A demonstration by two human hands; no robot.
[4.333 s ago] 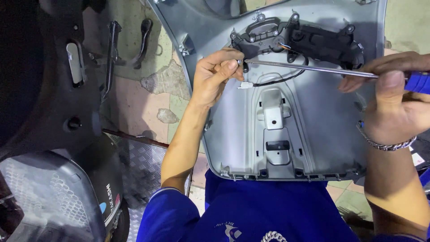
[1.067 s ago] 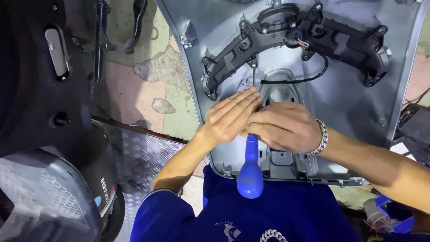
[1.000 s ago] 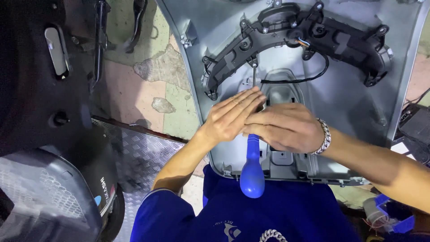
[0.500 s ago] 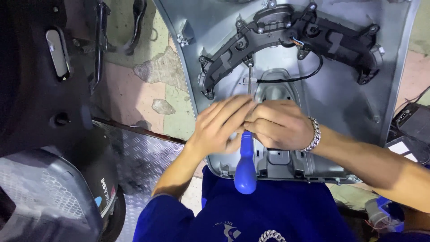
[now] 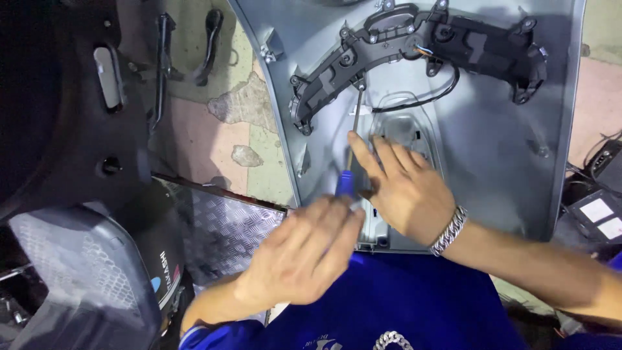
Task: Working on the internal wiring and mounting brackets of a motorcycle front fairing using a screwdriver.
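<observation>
Screwdriver [image 5: 350, 155] with a blue handle stands near the middle of the frame, its thin shaft running up to a screw point on the black bracket [image 5: 414, 52] fixed across the upper part of the grey body panel [image 5: 492, 155]. The left hand [image 5: 304, 256] is cupped over the handle end, fingers closed loosely about it, probably to press and turn from behind; motion blur hides the exact grip. The right hand [image 5: 402, 188] lies flat and open on the panel just beside the shaft, fingertips touching it, apparently steadying the tool and holding the panel still. A black scooter body [image 5: 71, 129] fills the left of the frame.
</observation>
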